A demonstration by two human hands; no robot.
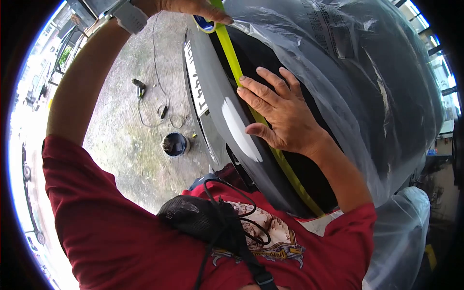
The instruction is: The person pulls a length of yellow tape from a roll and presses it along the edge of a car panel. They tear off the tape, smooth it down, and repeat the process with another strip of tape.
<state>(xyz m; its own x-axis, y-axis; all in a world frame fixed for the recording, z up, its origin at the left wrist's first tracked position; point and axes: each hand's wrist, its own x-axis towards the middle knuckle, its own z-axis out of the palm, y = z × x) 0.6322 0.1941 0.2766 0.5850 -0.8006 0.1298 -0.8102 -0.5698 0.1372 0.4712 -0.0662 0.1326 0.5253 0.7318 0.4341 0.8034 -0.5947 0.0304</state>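
A strip of yellow-green masking tape [227, 48] runs along the edge of a dark car panel [278, 186]. My left hand [195, 7], cut off by the top of the view, is closed on the tape roll [205, 24], whose blue core shows below the fingers. From that roll the strip stretches down under my right hand [285, 113]. The right hand lies flat with fingers spread, its fingertips on or beside the tape. Near its thumb, a white patch [237, 128] marks the grey bodywork. Clear plastic sheeting [333, 87] covers the car beyond the tape.
A licence plate [195, 82] sits on the car's left side in view. On the concrete floor [121, 113] are a dark bucket [175, 144], a power tool [138, 87] and a cord. A black mesh pouch [191, 215] hangs at my chest.
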